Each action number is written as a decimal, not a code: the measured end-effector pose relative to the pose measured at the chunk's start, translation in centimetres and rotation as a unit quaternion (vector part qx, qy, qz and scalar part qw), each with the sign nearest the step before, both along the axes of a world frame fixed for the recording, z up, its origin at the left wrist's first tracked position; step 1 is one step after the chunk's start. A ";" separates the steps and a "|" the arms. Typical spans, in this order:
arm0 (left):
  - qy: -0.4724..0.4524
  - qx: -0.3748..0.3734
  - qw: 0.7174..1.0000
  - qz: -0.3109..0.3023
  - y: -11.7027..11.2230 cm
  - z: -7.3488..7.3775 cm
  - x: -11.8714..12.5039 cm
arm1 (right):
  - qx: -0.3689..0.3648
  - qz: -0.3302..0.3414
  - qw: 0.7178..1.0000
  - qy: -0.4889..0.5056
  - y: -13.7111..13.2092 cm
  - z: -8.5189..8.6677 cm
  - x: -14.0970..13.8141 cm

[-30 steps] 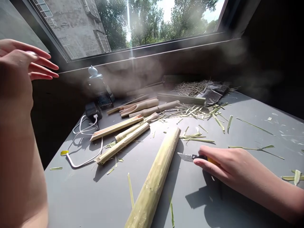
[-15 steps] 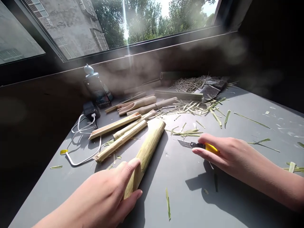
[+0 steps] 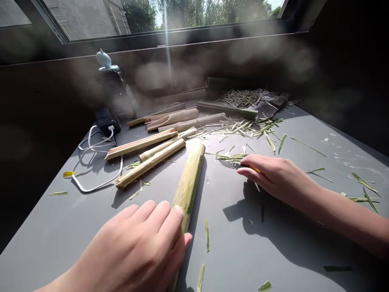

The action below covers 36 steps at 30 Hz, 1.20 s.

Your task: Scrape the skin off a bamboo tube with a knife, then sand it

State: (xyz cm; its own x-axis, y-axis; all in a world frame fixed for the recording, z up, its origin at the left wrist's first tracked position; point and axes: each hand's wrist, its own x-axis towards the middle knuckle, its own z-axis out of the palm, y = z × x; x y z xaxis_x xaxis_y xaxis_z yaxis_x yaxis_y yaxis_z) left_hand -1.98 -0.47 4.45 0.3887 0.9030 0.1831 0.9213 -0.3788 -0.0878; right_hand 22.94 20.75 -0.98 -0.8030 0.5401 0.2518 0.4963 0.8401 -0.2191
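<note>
A pale length of bamboo [image 3: 189,178], with a green strip along its right side, points away from me above the grey table. My left hand [image 3: 136,243] is closed around its near part, thumb on the right, covering much of that end. Off to the right, my right hand [image 3: 273,174] grips a utility knife [image 3: 232,164] between thumb and fingers. Its blade points left, apart from the bamboo, and most of the yellow handle is hidden by the fingers. Thin green shavings [image 3: 232,157] lie just beyond the blade.
Several split bamboo pieces [image 3: 152,164] lie left of centre. A white cable [image 3: 91,190] runs from a black charger [image 3: 106,121] near a dark bottle [image 3: 117,95]. Behind, a heap of shavings [image 3: 243,97] sits by the wall. Scraps dot the grey table [image 3: 243,259].
My view has tilted down. The bamboo has turned in my left hand, and its green strip now shows. The knife, still in my right hand, is seen more edge-on.
</note>
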 end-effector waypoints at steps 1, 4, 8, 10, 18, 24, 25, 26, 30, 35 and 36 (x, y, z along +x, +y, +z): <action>-0.019 0.012 0.998 -0.052 0.1 -0.1 -0.2 | -0.012 0.013 1.000 -0.005 -0.4 0.3 -0.4; -0.126 -0.032 0.960 -0.246 1.1 -0.9 -1.0 | -0.015 0.045 0.998 -0.028 -1.8 1.0 -1.8; -0.208 -0.142 0.917 -0.310 2.5 -2.3 -1.9 | 0.082 0.077 0.992 -0.051 -2.5 1.5 -3.7; -0.182 -0.130 0.929 -0.295 2.4 -2.8 -2.4 | 0.128 0.074 0.986 -0.073 -2.0 1.3 -4.3; -0.121 -0.008 0.943 -0.311 0.8 -4.1 -2.8 | 0.058 -0.017 0.993 -0.104 1.0 -0.2 -4.1; -0.173 0.080 0.902 -0.388 3.0 -6.1 1.1 | -0.015 0.032 0.997 -0.071 -1.2 0.9 -4.5; -0.169 0.095 0.903 -0.382 3.4 -6.1 1.9 | -0.028 0.046 0.997 -0.062 -1.9 1.1 -4.5; -0.165 0.108 0.907 -0.373 3.7 -6.1 2.5 | -0.042 0.060 0.996 -0.055 -2.5 1.2 -4.4; -0.172 0.078 0.916 -0.355 4.6 -6.1 4.0 | -0.082 0.099 0.990 -0.060 -4.2 1.5 -3.7; -0.206 0.000 0.881 -0.427 4.6 -7.4 3.8 | -0.087 0.125 0.985 -0.086 -4.6 1.0 -3.1; -0.205 0.004 0.883 -0.423 4.4 -7.7 3.8 | -0.084 0.126 0.984 -0.089 -4.7 0.9 -3.0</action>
